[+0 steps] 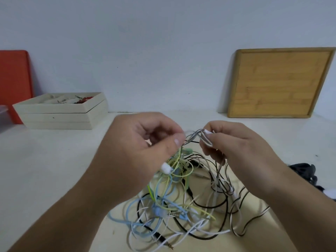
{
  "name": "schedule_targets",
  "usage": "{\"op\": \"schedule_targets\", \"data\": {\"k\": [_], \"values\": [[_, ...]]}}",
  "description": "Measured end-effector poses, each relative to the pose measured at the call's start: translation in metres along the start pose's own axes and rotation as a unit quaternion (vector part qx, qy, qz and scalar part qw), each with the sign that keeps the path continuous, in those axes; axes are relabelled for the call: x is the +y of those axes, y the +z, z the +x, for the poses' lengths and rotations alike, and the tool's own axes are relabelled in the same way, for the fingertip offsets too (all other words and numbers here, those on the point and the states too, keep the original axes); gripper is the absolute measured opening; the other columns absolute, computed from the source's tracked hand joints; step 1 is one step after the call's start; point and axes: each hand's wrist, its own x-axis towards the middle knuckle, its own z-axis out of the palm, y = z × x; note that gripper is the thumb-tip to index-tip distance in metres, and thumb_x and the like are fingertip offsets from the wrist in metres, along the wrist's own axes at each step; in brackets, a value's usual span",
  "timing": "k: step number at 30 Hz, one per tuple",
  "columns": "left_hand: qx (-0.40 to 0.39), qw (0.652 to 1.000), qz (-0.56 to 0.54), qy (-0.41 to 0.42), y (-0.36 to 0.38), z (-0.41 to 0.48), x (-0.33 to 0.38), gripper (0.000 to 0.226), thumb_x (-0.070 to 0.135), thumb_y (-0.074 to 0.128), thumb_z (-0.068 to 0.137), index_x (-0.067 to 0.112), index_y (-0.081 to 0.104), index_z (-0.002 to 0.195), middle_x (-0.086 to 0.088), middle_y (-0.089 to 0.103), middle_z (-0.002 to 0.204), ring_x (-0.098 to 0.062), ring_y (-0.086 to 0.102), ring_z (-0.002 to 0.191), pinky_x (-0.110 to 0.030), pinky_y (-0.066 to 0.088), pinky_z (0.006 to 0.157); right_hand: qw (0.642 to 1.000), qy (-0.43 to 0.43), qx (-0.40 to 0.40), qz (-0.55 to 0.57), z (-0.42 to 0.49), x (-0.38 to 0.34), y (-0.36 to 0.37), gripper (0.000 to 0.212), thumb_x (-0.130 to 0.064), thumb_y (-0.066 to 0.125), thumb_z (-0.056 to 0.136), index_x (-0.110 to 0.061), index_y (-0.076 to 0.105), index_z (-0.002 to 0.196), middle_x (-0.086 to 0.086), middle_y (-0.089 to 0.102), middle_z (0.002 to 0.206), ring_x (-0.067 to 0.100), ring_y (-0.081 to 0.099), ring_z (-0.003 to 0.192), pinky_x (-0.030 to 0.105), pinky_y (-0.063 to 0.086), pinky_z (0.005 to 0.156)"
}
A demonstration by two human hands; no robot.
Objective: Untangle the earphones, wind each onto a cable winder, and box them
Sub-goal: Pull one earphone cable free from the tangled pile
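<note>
A tangle of earphone cables (174, 206) in blue, yellow-green, black and white lies on the white table, partly lifted. My left hand (138, 151) pinches strands at the top of the knot between thumb and forefinger; a white earbud (166, 168) hangs just below it. My right hand (236, 148) grips a black-and-white striped cable (203, 138) near a small white piece, a short way to the right. Both hands hover above the heap, with cables strung between them. A gold jack plug (169, 246) lies at the near edge.
Stacked cream boxes (60, 115) with small items in the top one stand at the back left, beside an orange board (14, 82). A wooden tray (278, 82) leans on the wall at the back right. Dark objects (305, 173) lie at the right edge.
</note>
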Motion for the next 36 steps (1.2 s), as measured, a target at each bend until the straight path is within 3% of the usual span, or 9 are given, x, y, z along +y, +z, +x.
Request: {"op": "schedule_targets", "data": {"k": [2,5,10,14,17,21,25,31,36], "values": [[-0.051,0.998,0.031,0.009,0.007,-0.004,0.001,0.007,0.026,0.074,0.075,0.030,0.079,0.079,0.000,0.067,0.066,-0.021,0.054,0.052,-0.028,0.042,0.045,1.000,-0.009,-0.004,0.012,0.001,0.000,-0.001,0.031,-0.037,0.056,0.081,-0.009,0.056,0.068,0.006,0.045,0.061,0.019,0.037,0.057,0.038,0.031,0.055],[-0.041,0.992,0.117,0.028,0.015,-0.007,-0.001,0.006,0.034,0.076,0.070,0.034,0.079,0.076,0.010,0.062,0.070,-0.005,0.053,0.056,-0.010,0.032,0.051,0.998,0.004,0.001,0.063,0.001,0.000,-0.005,0.027,-0.032,0.065,0.084,-0.013,0.063,0.064,0.002,0.050,0.056,0.017,0.039,0.054,0.032,0.031,0.052],[-0.034,0.982,0.187,0.011,0.021,-0.008,-0.003,0.022,0.053,0.076,0.063,0.031,0.074,0.070,0.011,0.056,0.074,-0.009,0.055,0.069,-0.016,0.037,0.056,0.993,0.028,-0.027,0.111,0.002,0.002,-0.011,0.024,-0.031,0.061,0.076,-0.010,0.068,0.067,0.009,0.053,0.057,0.022,0.042,0.055,0.025,0.034,0.048],[0.049,0.986,0.162,0.001,0.016,-0.003,-0.008,0.014,0.035,0.078,0.081,0.030,0.065,0.082,0.017,0.055,0.068,-0.005,0.047,0.051,-0.012,0.034,0.051,0.991,0.026,-0.052,0.121,0.001,0.001,-0.011,0.020,-0.025,0.060,0.076,-0.010,0.066,0.063,0.011,0.054,0.059,0.024,0.045,0.057,0.026,0.037,0.049],[0.014,0.982,0.188,-0.012,0.013,-0.003,-0.010,0.017,0.039,0.065,0.088,0.036,0.071,0.104,0.020,0.060,0.084,-0.008,0.054,0.057,-0.013,0.037,0.055,0.990,0.014,-0.078,0.120,0.001,0.002,-0.011,0.020,-0.023,0.058,0.076,-0.010,0.066,0.063,0.010,0.056,0.060,0.023,0.049,0.057,0.026,0.040,0.051],[-0.014,0.977,0.212,-0.009,0.015,-0.002,-0.012,0.010,0.026,0.075,0.085,0.034,0.078,0.090,0.016,0.062,0.078,-0.003,0.054,0.064,-0.012,0.032,0.057,0.990,0.000,-0.095,0.101,-0.001,0.000,-0.011,0.021,-0.022,0.058,0.077,-0.006,0.068,0.069,0.007,0.056,0.057,0.022,0.050,0.055,0.026,0.041,0.051],[0.049,0.990,0.106,-0.079,0.011,0.000,-0.009,0.014,0.018,0.076,0.084,0.031,0.080,0.084,0.018,0.065,0.056,0.001,0.052,0.048,-0.006,0.036,0.050,0.997,0.033,-0.028,0.063,0.001,0.000,-0.013,0.021,-0.016,0.066,0.087,-0.007,0.072,0.069,0.010,0.054,0.056,0.019,0.042,0.049,0.028,0.032,0.047],[0.183,0.940,-0.123,-0.261,0.000,0.015,-0.012,0.015,0.014,0.063,0.068,0.018,0.069,0.054,-0.004,0.063,0.074,-0.015,0.045,0.063,-0.034,0.037,0.064,0.996,0.083,-0.018,0.012,0.001,0.002,-0.015,0.024,-0.009,0.061,0.090,-0.010,0.074,0.069,0.010,0.050,0.058,0.018,0.036,0.046,0.027,0.025,0.047],[0.119,0.911,-0.352,-0.179,-0.024,0.012,0.001,0.021,0.014,0.058,0.045,0.011,0.043,0.059,-0.005,0.047,0.063,-0.022,0.046,0.067,-0.034,0.033,0.066,0.989,0.142,-0.015,-0.026,0.004,0.008,-0.014,0.029,-0.003,0.057,0.088,-0.019,0.077,0.074,0.004,0.048,0.051,0.015,0.030,0.041,0.024,0.020,0.045]]}}
